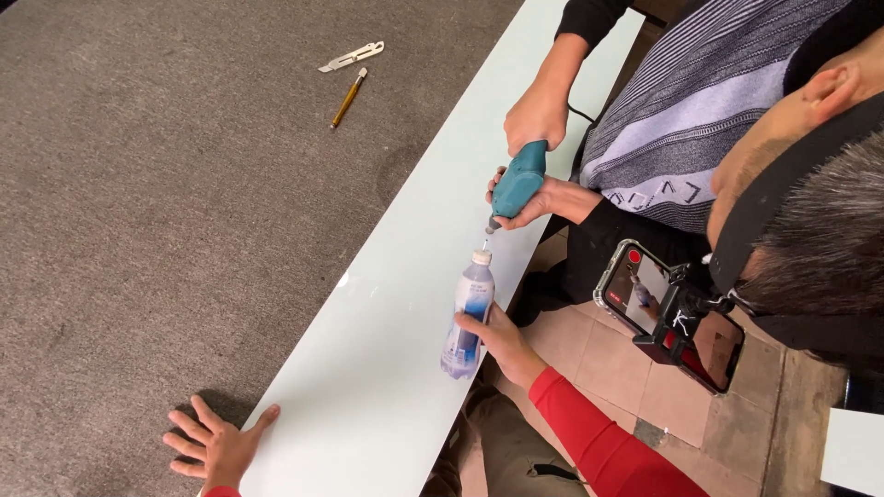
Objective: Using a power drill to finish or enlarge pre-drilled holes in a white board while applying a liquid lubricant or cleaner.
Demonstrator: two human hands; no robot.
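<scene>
A long pale glass sheet (387, 368) lies on a grey carpeted surface. My right hand (502, 342), in a red sleeve, grips a clear plastic water bottle (470, 308) with a blue label, tilted so its cap points at the sheet's far edge. My left hand (214, 444) lies flat with fingers spread on the carpet, thumb touching the sheet's near-left edge. Just beyond the bottle's cap, a co-worker's two hands (539, 156) hold a teal power drill (516, 182), its bit pointing down at the glass.
A metal utility knife (352, 57) and a slim yellow-handled cutter (348, 98) lie on the carpet (166, 202) at the far left. The co-worker leans in from the right with a phone (645, 290) on a head mount. Tiled floor (599, 359) shows beyond the sheet.
</scene>
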